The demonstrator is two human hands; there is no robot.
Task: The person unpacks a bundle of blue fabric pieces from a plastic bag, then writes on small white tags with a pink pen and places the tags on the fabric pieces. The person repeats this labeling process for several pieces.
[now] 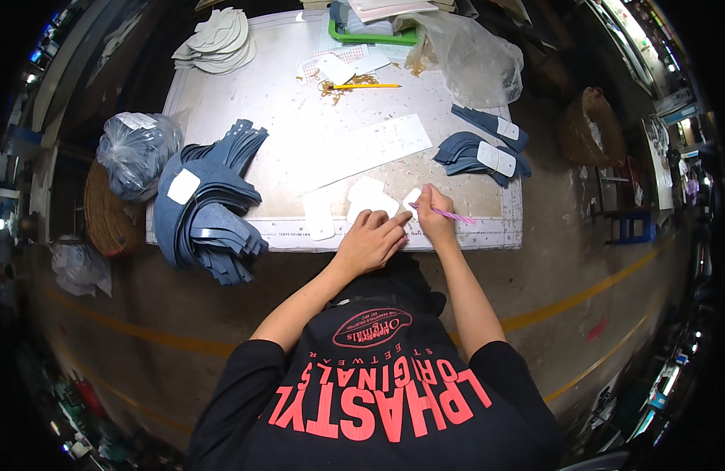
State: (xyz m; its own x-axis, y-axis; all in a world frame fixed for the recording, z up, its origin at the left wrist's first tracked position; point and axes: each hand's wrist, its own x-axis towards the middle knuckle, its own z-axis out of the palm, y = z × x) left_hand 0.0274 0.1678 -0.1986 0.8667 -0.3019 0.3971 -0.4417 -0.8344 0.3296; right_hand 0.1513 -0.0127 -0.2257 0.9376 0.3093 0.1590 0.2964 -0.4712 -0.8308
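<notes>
My right hand [435,217] is closed round a slim pink-and-purple striped pen [461,217], its one end sticking out to the right. Just at its fingertips lies a small white card piece [412,197] near the table's front edge. Fingers stretched out, my left hand [370,242] rests against the table beside this piece, its fingertips pointing toward the right hand. White card shapes [370,196] lie overlapping right above the left hand. Another white card strip [318,217] is to their left. What the pen's tip touches is hidden by my fingers.
A large stack of blue fabric pieces [174,224] hangs over the table's left edge. Smaller blue bundles [465,157] lie at the right. A long white strip [370,153], a yellow pencil [370,85], a green tray [370,37] and a clear plastic bag [480,63] are farther back.
</notes>
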